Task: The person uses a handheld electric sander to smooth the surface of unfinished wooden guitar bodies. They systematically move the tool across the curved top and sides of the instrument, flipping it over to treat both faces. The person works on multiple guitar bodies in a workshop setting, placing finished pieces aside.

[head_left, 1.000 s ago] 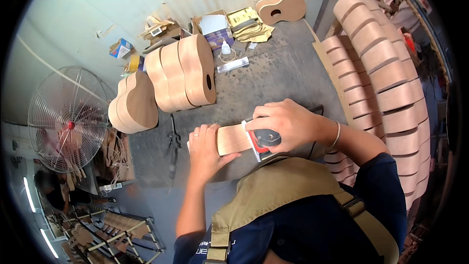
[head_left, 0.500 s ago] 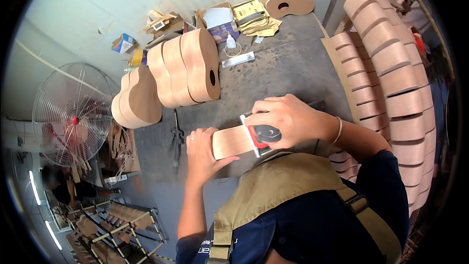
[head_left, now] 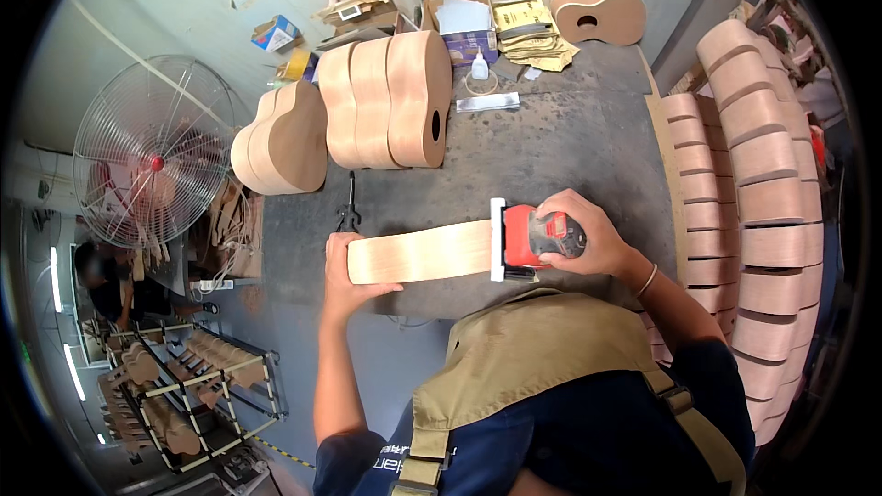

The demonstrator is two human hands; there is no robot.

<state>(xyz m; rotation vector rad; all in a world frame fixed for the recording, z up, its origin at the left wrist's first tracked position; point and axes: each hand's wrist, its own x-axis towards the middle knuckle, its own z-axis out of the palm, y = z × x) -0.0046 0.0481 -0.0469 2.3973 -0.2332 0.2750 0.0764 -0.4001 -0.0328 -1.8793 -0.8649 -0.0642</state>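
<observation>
A small wooden guitar body rests on its edge on the dark workbench, its pale curved side facing up. My left hand grips its left end, thumb along the near edge and fingers over the far side. In my right hand is a red and black power sander, fingers wrapped round its dark top. The sander's white-edged pad lies against the right part of the guitar body's side and hides that end. Beyond my left hand, a black air blow gun lies on the bench.
More guitar bodies stand at the bench's far left, and one leans by the wall. Glue bottle, metal strip and yellow sandpaper packs lie at the back. Stacked bodies line the right; a fan stands left.
The sander has moved right along the guitar body's side in my right hand, baring more pale wood. My left hand still holds the left end. The whole view has shifted slightly.
</observation>
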